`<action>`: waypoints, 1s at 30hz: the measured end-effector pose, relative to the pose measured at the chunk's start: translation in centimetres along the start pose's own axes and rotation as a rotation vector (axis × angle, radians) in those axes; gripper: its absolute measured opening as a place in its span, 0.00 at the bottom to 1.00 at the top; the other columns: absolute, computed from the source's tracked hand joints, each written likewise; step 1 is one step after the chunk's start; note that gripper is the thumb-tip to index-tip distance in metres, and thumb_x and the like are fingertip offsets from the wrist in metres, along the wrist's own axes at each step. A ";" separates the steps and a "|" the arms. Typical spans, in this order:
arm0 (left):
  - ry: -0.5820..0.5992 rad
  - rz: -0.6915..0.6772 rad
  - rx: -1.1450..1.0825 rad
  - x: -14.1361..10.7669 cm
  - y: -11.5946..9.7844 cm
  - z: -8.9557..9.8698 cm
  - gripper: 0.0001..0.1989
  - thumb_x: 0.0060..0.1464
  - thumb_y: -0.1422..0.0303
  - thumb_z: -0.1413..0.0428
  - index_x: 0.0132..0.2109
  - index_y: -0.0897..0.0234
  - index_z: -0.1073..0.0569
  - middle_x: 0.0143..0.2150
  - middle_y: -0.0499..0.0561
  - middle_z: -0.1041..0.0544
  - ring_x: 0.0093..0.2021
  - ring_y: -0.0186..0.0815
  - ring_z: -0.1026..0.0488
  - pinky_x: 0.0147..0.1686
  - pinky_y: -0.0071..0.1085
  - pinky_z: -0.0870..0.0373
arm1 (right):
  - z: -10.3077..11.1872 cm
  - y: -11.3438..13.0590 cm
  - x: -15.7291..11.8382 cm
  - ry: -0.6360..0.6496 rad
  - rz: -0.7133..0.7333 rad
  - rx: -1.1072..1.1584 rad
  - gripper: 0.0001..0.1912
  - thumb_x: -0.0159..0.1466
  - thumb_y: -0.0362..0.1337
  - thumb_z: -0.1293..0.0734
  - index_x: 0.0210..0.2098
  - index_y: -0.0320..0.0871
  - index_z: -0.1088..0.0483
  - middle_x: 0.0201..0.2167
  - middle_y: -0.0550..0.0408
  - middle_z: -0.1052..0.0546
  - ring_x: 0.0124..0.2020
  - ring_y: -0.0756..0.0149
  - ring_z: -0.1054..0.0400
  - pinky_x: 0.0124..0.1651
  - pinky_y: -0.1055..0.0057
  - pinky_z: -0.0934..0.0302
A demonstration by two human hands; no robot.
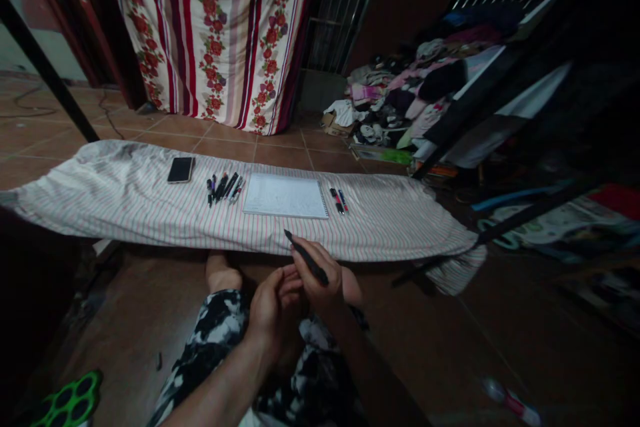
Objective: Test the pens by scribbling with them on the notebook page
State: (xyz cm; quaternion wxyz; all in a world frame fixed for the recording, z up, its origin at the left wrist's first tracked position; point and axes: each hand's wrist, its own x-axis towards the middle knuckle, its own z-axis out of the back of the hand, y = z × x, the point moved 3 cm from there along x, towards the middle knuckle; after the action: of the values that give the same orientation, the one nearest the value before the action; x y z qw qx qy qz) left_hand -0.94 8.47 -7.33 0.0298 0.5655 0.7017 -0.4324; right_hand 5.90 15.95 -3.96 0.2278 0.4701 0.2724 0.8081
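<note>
My right hand (pixel 320 280) is closed around a black pen (pixel 311 263), whose tip points up and left toward the striped cloth. Close against it, my left hand (pixel 273 300) is half cupped with its fingers stretched out, and nothing shows in it. Both hands are above my lap, just short of the cloth-covered surface (pixel 150 220). A white spiral notebook (pixel 286 195) lies open there, with faint marks on its page. Left of it sits a cluster of pens and markers (pixel 225 188); several more pens (pixel 339 201) lie to its right.
A dark-screened phone (pixel 181 170) rests on the cloth's left part. Black poles (pixel 50 73) slant up near the surface's ends. Beyond are a floral curtain (pixel 215 40) and a heap of clothes (pixel 400 93). A green object with round holes (pixel 70 400) is at lower left.
</note>
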 end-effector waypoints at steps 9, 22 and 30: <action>0.000 -0.163 -0.003 -3.5 -2.6 2.8 0.04 0.50 0.69 0.44 0.34 0.64 0.26 0.33 0.55 0.22 0.37 0.39 0.24 0.33 0.28 0.27 | -2.4 5.0 -3.8 -0.088 0.318 -0.332 0.17 0.62 0.29 0.38 0.49 0.49 0.28 0.40 0.48 0.26 0.42 0.62 0.31 0.41 0.68 0.32; 0.098 -0.305 0.055 -6.1 -4.3 1.5 0.17 0.37 0.59 0.35 0.34 0.63 0.27 0.33 0.52 0.22 0.36 0.39 0.25 0.32 0.29 0.30 | -1.8 7.0 -4.3 0.084 0.290 -0.411 0.24 0.65 0.29 0.45 0.59 0.49 0.39 0.52 0.48 0.28 0.53 0.59 0.36 0.52 0.58 0.39; 0.050 -0.445 0.303 -6.2 -5.2 1.6 0.19 0.42 0.54 0.38 0.38 0.62 0.25 0.23 0.46 0.28 0.22 0.28 0.34 0.23 0.23 0.36 | 0.1 6.2 -2.5 -0.045 -0.222 0.124 0.13 0.64 0.39 0.41 0.43 0.46 0.27 0.36 0.50 0.23 0.32 0.65 0.28 0.31 0.71 0.33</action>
State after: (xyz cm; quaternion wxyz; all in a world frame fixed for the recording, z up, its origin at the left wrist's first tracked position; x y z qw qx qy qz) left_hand -3.68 2.72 -2.07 -0.1683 0.4060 0.7365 -0.5142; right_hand 6.45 9.79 -1.48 0.2921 0.4685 0.3670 0.7486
